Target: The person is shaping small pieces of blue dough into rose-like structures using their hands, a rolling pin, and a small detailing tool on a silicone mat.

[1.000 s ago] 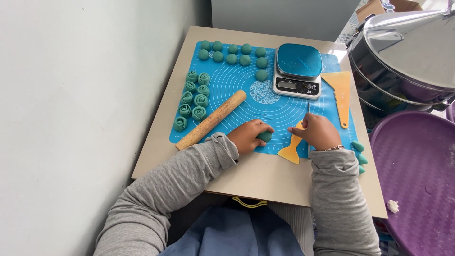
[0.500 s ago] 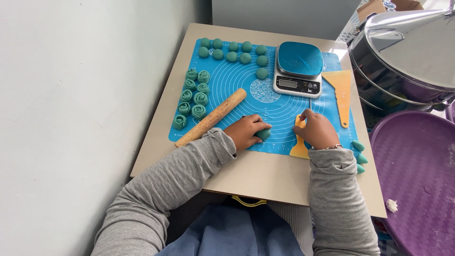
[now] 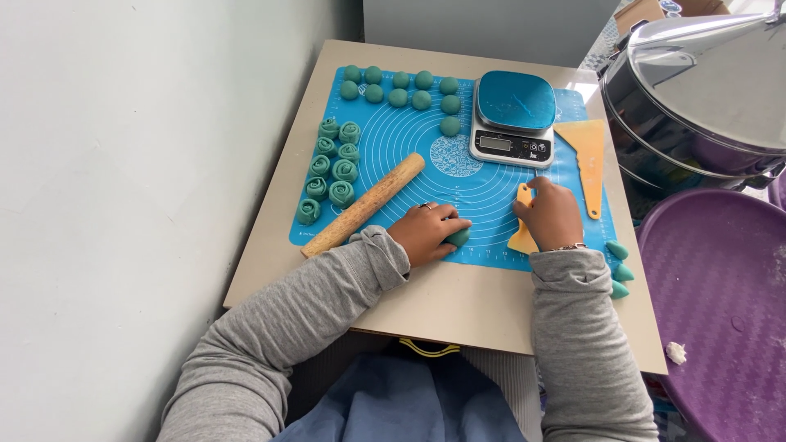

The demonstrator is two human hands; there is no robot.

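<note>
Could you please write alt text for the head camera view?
A person's left hand presses a green dough piece on a blue baking mat while the right hand holds a yellow scraper. Nearby lie a wooden rolling pin, green dough balls and a kitchen scale.

Bare mat between the hands — rolling pin left, scale ahead.

Teal dough balls on blue ringed mat, purple tub

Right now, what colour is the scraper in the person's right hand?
Pale yellow-orange; the scraper in the right hand shows best in the head view.
</note>
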